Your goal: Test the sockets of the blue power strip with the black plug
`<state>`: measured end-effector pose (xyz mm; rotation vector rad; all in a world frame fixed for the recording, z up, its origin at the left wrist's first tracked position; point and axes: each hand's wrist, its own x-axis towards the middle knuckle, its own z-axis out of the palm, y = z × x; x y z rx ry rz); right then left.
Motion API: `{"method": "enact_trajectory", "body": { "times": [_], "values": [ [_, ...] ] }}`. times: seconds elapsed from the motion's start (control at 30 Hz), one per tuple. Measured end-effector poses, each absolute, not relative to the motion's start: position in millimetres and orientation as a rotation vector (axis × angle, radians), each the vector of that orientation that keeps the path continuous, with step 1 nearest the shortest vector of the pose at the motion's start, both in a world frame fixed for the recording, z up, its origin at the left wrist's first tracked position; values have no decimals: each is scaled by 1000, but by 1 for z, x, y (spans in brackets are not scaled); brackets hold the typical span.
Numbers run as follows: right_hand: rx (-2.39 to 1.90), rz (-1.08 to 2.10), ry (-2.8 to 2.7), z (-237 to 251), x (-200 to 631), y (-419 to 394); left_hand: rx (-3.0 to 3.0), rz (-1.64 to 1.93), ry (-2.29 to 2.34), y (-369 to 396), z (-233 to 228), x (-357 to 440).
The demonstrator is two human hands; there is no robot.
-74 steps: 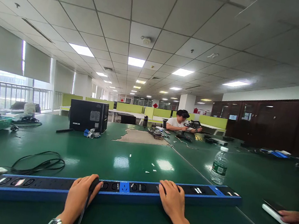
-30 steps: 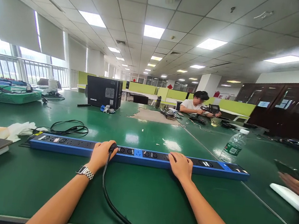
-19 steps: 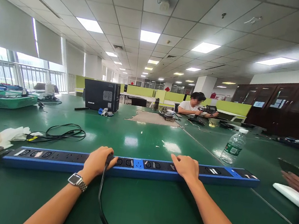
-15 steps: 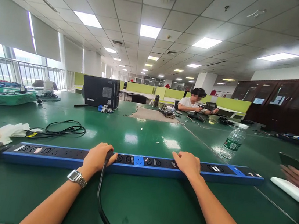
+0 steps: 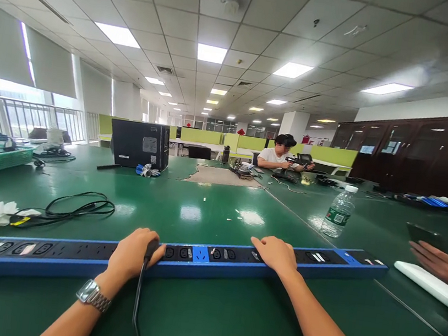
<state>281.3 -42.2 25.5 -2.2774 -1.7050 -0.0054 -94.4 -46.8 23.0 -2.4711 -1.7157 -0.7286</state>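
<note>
Two bare hands are working on one long blue power strip (image 5: 211,258), which is lying flat on the green table (image 5: 227,324) straight in front of the person and stretching well past both hands to either side. The left hand (image 5: 131,252) is closing around a black plug (image 5: 151,248) that is sitting in a socket near the strip's middle, and the plug's black cord (image 5: 136,311) is trailing back toward the person's body. The right hand (image 5: 276,253) is resting palm-down with loose, spread fingers on the strip's top, to the right of the blue centre socket (image 5: 199,253), pressing rather than gripping. Judging from this, the plug is being seated in or pulled from its socket while the right hand is steadying the strip; which of the two cannot be told. The next move seems to be calling for a straight push or pull along the socket's axis, with the right hand bearing down. Beyond the left hand a coil of black cable (image 5: 72,207) is lying; beyond the right, a water bottle (image 5: 338,211) is standing. Further right another person's hand (image 5: 439,265) is resting near a white bar (image 5: 428,286).
</note>
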Motion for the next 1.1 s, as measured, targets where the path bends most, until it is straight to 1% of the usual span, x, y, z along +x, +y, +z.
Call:
{"method": "enact_trajectory", "body": {
  "times": [0.43, 1.1],
  "values": [
    [-2317, -22, -1675, 28, 276, -46, -2513, -797, -1662, -43, 20, -98],
    [-2344, 47, -1735, 27, 280, -45, -2567, -700, -1683, -46, 25, -99]
  ]
}}
